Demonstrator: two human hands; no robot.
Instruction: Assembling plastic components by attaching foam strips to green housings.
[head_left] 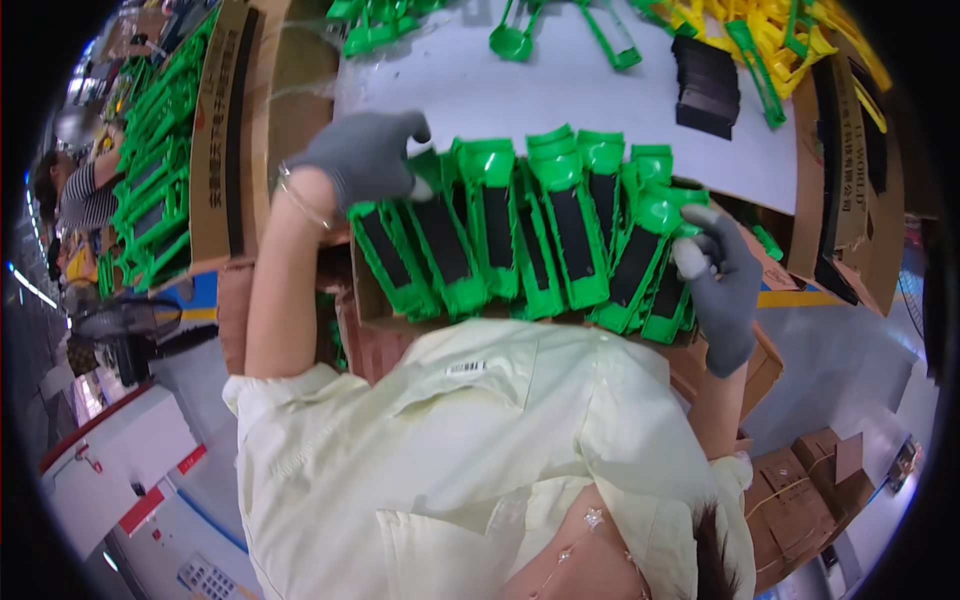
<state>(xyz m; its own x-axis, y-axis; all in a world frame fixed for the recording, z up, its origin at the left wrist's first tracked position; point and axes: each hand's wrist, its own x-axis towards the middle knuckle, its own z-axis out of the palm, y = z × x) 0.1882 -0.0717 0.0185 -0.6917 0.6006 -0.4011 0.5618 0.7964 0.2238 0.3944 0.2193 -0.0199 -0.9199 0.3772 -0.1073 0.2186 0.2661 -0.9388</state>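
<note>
A row of green plastic parts [490, 160] with long black strips leans in a cardboard box [395, 325] against my front. My left hand [370, 160], in a grey glove with pale fingertips, curls at the row's left end, its thumb against the top of a green part [440, 230]. At the right end, my gloved right hand [725, 285] pinches the rounded head of another green part [655, 215] between thumb and fingers. Part of the box is hidden behind the row and my shirt.
Beyond lies a white tabletop [560, 95] with loose green parts [512, 42], a stack of black strips [706, 88] and a yellow pile [785, 40]. Cardboard boxes flank it. At far left, another person [85, 190] stands near a heap of green parts [160, 170].
</note>
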